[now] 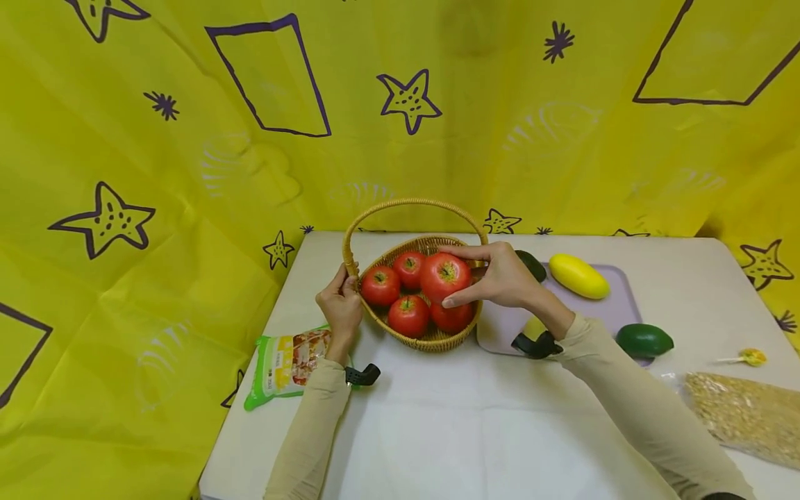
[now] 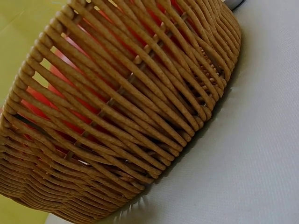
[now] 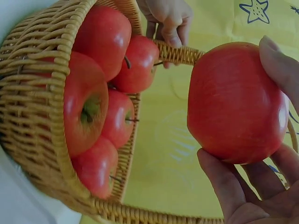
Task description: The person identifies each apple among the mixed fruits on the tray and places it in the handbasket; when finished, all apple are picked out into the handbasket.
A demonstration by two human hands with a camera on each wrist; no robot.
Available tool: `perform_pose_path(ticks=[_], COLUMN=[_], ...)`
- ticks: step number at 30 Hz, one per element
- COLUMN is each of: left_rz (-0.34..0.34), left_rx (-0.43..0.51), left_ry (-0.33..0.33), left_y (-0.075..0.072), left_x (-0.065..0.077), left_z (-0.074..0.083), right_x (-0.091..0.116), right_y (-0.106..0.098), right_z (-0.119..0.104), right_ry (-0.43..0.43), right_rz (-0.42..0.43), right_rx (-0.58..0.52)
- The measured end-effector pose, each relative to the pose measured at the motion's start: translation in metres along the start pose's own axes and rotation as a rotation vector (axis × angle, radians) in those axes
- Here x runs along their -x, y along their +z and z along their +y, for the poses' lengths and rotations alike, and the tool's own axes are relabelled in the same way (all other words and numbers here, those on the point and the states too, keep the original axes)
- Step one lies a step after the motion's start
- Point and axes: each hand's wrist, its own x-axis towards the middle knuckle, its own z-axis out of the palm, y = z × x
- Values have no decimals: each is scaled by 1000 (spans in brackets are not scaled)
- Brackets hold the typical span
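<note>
A wicker basket (image 1: 431, 343) with a tall arched handle stands on the table, holding several red apples (image 1: 409, 317). Thumb and fingers of my right hand (image 1: 509, 278) grip another red apple (image 3: 236, 102), held above the others in the basket. At the basket's left side, my left hand (image 1: 342, 305) pinches the foot of the handle (image 1: 351, 260); the right wrist view also shows that hand at the handle. Only the woven side of the basket (image 2: 117, 102) shows in the left wrist view, with red apples behind the weave.
A green-edged food packet (image 1: 284, 364) lies left. Right of the basket, a lavender tray (image 1: 615, 285) bears a yellow mango-shaped fruit (image 1: 579, 276) and a partly hidden dark green fruit (image 1: 531, 265). Another green fruit (image 1: 645, 341), a lollipop (image 1: 753, 357) and a bag of oat-like flakes (image 1: 750, 413) lie further right.
</note>
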Motion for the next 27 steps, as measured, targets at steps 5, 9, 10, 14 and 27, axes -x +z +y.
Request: perform_pose_path(ticks=[5,9,10,14,27], left_rz=[-8,2,2,0,2], left_rx=[-8,-12,-13,-15,-35], left_ry=[-17,-15,-15,-18,-1], left_y=[0,1,0,0,0], left_x=[2,1,1,1,0], left_z=[0,0,0,-1,-2], right_x=[-10,-20,-22,-31,-53], right_y=[9,12,13,16,25], right_z=[3,3,3,3,10], right_ry=[5,-14,-12,21,63], right_rz=[-13,-32,-41,-86,-134], right_rx=[28,78,82,75,59])
